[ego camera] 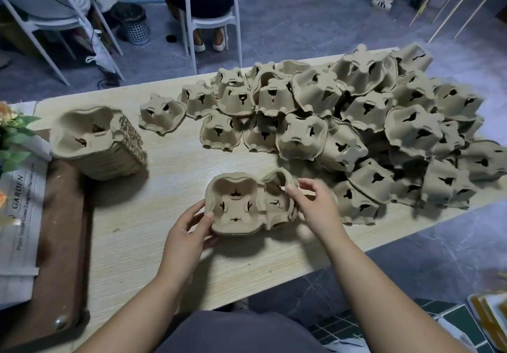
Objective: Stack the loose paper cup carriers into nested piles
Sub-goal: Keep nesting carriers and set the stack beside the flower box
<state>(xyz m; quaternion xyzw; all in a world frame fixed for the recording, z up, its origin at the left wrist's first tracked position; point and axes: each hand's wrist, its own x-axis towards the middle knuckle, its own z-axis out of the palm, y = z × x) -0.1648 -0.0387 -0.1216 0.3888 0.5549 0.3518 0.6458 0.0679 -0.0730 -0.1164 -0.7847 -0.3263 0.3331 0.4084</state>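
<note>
A nested pile (96,144) of pulp cup carriers lies tilted on its side near the left end of the pale wood-grain counter (137,229), its open hollow facing up and toward the camera. To the right of the nested pile and nearer the person, the left hand (189,232) grips a four-cup carrier (236,204) that is open side up; the thumb lies curled over its near left rim and the fingers are tucked beneath. Touching that carrier's right side is a second carrier (277,196), tipped up on its edge; the right hand (315,204) is at its far rim with fingers curled, and seems to pinch the rim between thumb and forefinger, though blur there makes the contact hard to judge. Further right of the nested pile, and running back to the far edge of the counter, sits a broad loose heap (370,122) of carriers, most of them upside down and overlapping at odd angles; its nearest pieces lie just beside the right hand. Left of the nested pile stands a plant wrapped in printed paper (22,210); beyond the nested pile, off the counter, stand white chairs (211,10) and a mesh wastebasket (133,23) on the grey floor.
</note>
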